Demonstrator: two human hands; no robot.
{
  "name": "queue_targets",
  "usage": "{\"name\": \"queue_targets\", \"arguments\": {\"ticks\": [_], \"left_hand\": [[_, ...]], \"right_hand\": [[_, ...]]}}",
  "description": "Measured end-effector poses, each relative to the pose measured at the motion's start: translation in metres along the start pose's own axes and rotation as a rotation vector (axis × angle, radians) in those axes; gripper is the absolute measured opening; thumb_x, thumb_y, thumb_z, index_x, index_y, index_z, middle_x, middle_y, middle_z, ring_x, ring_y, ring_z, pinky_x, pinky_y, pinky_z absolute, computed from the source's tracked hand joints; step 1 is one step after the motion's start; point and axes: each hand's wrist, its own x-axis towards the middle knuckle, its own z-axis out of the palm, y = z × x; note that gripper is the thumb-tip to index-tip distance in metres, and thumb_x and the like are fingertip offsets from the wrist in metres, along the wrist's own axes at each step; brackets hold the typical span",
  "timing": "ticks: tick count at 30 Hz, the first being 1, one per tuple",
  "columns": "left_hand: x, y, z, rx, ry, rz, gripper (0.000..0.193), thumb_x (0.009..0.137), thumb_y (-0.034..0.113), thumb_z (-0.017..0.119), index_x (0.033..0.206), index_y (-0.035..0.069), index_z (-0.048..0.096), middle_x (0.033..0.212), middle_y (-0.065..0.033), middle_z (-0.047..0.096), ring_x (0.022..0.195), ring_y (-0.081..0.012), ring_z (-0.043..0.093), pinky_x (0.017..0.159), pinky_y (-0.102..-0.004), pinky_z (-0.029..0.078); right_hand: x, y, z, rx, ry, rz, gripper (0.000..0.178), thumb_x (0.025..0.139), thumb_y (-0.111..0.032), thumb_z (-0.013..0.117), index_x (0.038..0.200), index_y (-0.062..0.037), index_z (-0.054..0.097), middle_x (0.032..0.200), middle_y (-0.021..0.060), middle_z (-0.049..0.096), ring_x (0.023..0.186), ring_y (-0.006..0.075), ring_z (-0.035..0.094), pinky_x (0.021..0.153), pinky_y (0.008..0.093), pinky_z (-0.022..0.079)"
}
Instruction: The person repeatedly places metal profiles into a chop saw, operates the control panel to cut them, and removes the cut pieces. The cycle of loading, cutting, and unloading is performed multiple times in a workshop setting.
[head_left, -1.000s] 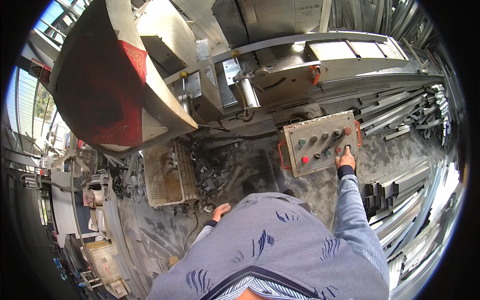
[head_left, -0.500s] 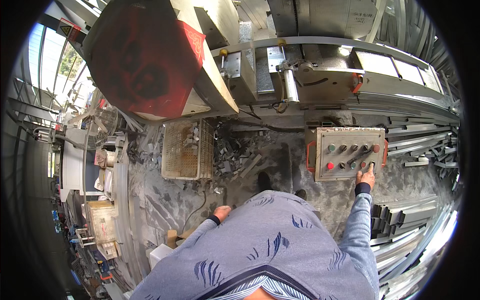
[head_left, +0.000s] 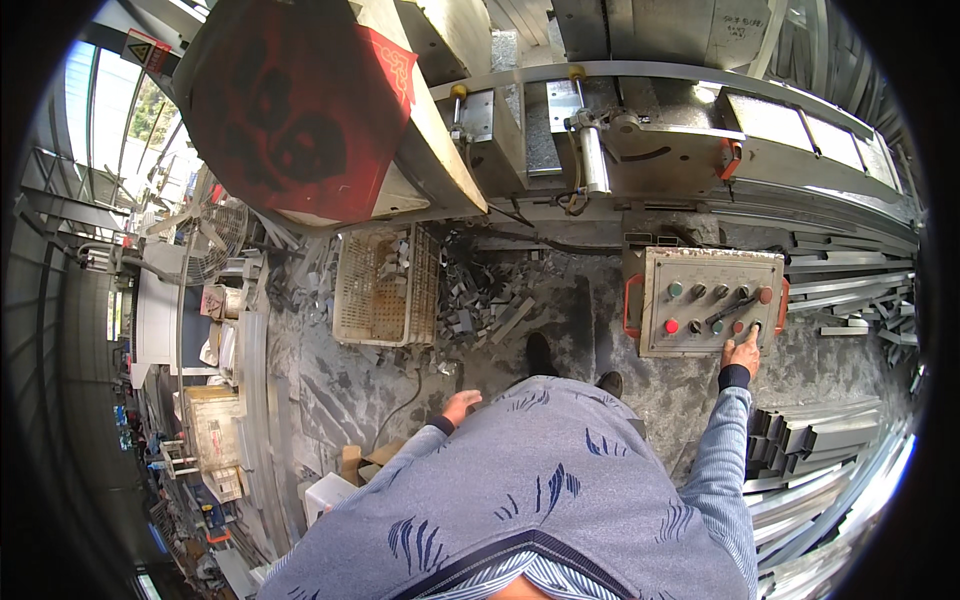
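Observation:
My right hand (head_left: pixel 741 354) reaches to a grey metal control box (head_left: pixel 658 292) with orange side handles. Its index finger is stretched out onto a button at the lower right of the panel, and the other fingers curl loosely; it holds nothing. Several round buttons and dark switches make up two rows on the panel, among them a bright red button (head_left: pixel 671 327). A dark lever-like piece (head_left: pixel 735 308) lies across the panel face. My left hand (head_left: pixel 463 406) hangs beside my body with fingers loosely apart and nothing visible in it; part of it is hidden by my shirt.
Ahead stands a metal machine with a pneumatic cylinder (head_left: pixel 595 160) and a large red-and-dark cover (head_left: pixel 290 120). A dirty plastic crate (head_left: pixel 385 338) stands among metal offcuts (head_left: pixel 470 310). Stacked metal profiles (head_left: pixel 815 430) lie at my right, and a fan (head_left: pixel 212 238) stands at far left.
The view has shifted slightly, so the box and machine sit a little farther right. My right index finger stays on the panel's lower right button. My left hand has moved slightly inward.

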Motion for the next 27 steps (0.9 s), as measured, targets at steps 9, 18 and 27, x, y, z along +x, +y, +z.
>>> {"name": "queue_targets", "arguments": {"ticks": [9,18,27], "left_hand": [[-0.012,0.016,-0.002,0.216,0.006,-0.079,0.029,0.089,0.024,0.054,0.107,0.004,0.065,0.11,-0.0132,0.064,0.106,-0.0251,0.06,0.092,-0.0323,0.045],[-0.008,0.015,0.006,0.201,0.002,-0.091,0.029,0.089,0.014,0.047,0.11,0.009,0.065,0.112,-0.011,0.064,0.108,-0.0243,0.059,0.092,-0.0323,0.045],[0.01,0.012,0.011,0.134,0.005,0.007,0.025,0.088,0.016,0.051,0.105,0.008,0.067,0.107,-0.0103,0.066,0.103,-0.0232,0.061,0.089,-0.0318,0.046]], "right_hand": [[0.0,-0.001,-0.003,-0.028,0.029,-0.025,0.071,0.073,-0.021,0.061,0.137,-0.0098,0.035,0.092,0.0263,0.063,0.086,0.0391,0.062,0.079,0.0458,0.048],[0.006,0.003,0.006,-0.034,0.056,-0.039,0.07,0.072,-0.021,0.059,0.136,-0.0087,0.036,0.091,0.0267,0.063,0.084,0.0396,0.062,0.079,0.0456,0.049],[0.004,0.004,0.004,-0.05,0.052,-0.052,0.07,0.072,-0.021,0.061,0.136,-0.0091,0.035,0.091,0.0263,0.063,0.086,0.0399,0.062,0.079,0.0456,0.049]]}}
